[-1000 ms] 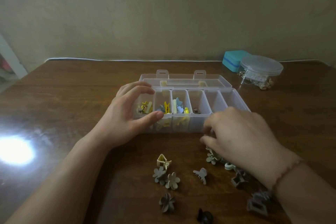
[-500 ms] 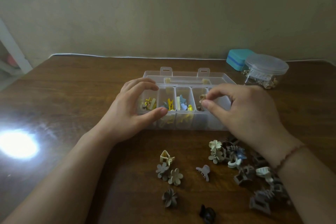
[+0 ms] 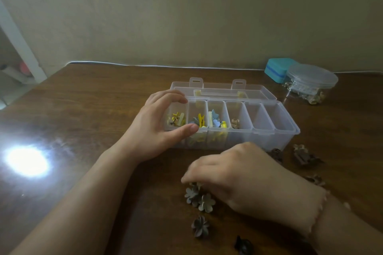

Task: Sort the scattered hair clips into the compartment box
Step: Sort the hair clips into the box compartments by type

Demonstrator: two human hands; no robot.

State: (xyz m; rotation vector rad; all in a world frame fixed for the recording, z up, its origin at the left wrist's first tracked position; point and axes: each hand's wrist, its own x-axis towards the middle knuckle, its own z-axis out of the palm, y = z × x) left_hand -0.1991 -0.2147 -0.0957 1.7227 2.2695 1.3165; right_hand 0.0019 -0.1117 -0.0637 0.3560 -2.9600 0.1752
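A clear compartment box point(image 3: 275, 136) lies open in the middle of the wooden table. Its left compartments hold yellow and blue clips; a beige clip point(image 3: 235, 123) lies in the fourth one, and the two at the right look empty. My left hand point(image 3: 157, 128) grips the box's left end, thumb on the front wall. My right hand point(image 3: 238, 174) is down on the table in front of the box, fingertips curled over a small pale clip beside two flower clips point(image 3: 199, 198); the grasp itself is hidden. More brown clips point(image 3: 300, 155) lie at the right.
A grey-brown flower clip point(image 3: 200, 226) and a black clip point(image 3: 243, 246) lie near the front edge. A teal case point(image 3: 277, 69) and a lidded clear round tub point(image 3: 309, 83) stand at the back right. Bright glare point(image 3: 27, 163) shines on the table at left.
My right hand came back from above the box's fourth compartment, where a beige clip now lies, down to the clips in front of the box. My left hand stayed on the box.
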